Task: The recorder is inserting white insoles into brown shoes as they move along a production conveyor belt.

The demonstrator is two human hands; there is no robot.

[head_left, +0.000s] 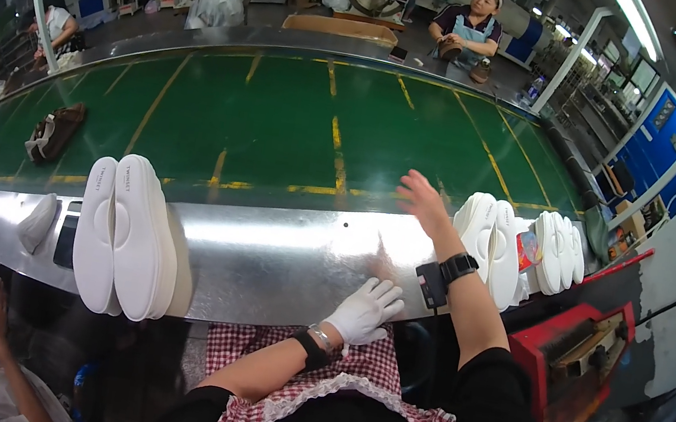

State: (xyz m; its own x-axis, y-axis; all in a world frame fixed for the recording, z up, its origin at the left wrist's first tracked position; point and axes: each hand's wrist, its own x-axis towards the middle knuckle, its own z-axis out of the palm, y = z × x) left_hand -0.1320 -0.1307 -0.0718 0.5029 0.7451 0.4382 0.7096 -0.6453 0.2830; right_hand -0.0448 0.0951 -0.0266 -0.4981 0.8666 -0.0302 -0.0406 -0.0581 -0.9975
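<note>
My left hand [365, 311], in a white glove, lies on the bare metal ledge [260, 265] with its fingers spread and nothing in it. My bare right hand [424, 199] is raised over the ledge near the belt's edge, its fingers apart and holding nothing. Just right of it stand stacked white insoles [486, 246], with more stacked white insoles [557, 252] beyond them. A tall double stack of white insoles [118, 235] stands at the left end of the ledge, well away from both hands.
A green conveyor belt [263, 130] with yellow lines runs behind the ledge. Brown shoes [55, 135] lie on its left part. A red packet [528, 251] sits between the right stacks. A red machine [578, 360] stands at the right. Across the belt, a person [469, 34] handles a brown shoe.
</note>
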